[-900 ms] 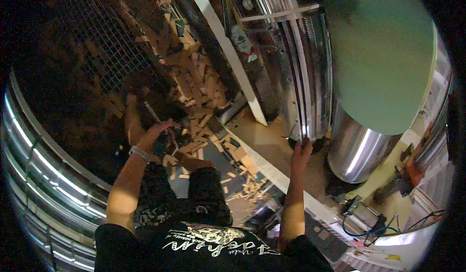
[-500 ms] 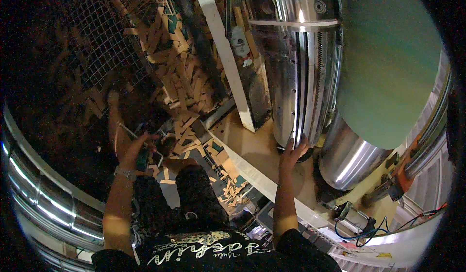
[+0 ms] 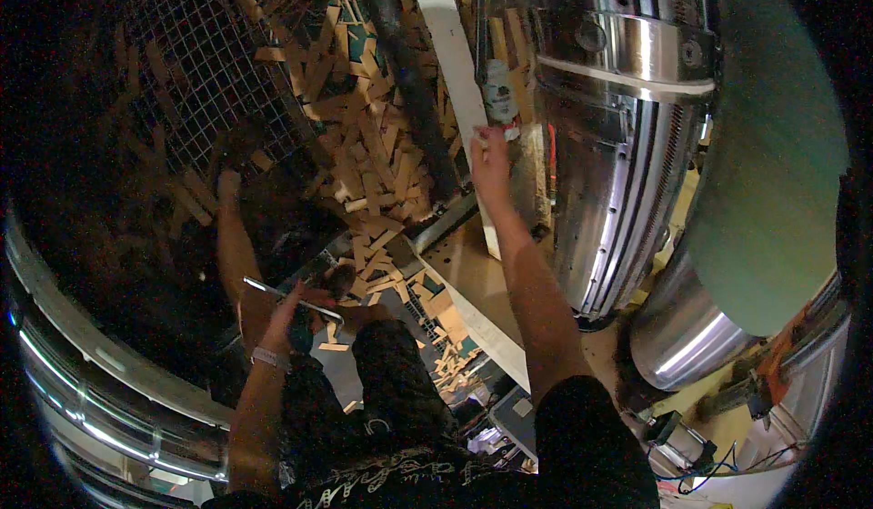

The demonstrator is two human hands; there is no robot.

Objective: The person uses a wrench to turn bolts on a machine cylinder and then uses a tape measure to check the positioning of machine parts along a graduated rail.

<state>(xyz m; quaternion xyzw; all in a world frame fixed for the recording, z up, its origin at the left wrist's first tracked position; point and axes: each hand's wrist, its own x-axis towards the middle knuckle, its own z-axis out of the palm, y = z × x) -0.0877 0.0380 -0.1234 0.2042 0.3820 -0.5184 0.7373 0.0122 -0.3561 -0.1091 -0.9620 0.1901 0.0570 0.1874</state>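
Head view, read left to right. At far left a curved band of bright metal rails [image 3: 82, 364] bends along the rim. Next comes the left hand [image 3: 289, 314], held low near the person's knee [image 3: 382, 336], its fingers closed around a thin silvery rod [image 3: 289, 295]; the rod's long axis runs nearly level, tilted slightly down to the right, with both ends standing clear of the fist. Above and just right of this hand lies a heap of short pale wooden pieces [image 3: 364, 164], spilling from a wire mesh panel [image 3: 200, 82] down toward the knee; the lowest pieces lie near the rod's right end, so the left hand is the nearer of the two to the heap. Further right, the right arm is stretched upward, and the right hand [image 3: 491, 159] is pressed against a pale upright post [image 3: 455, 64], fingers curled at its edge; whether they pinch anything small cannot be told. Beside that hand hangs a small can-like object [image 3: 500, 91]. At right stands a ribbed shiny metal drum [image 3: 627, 145], then a large green curved panel [image 3: 782, 145].
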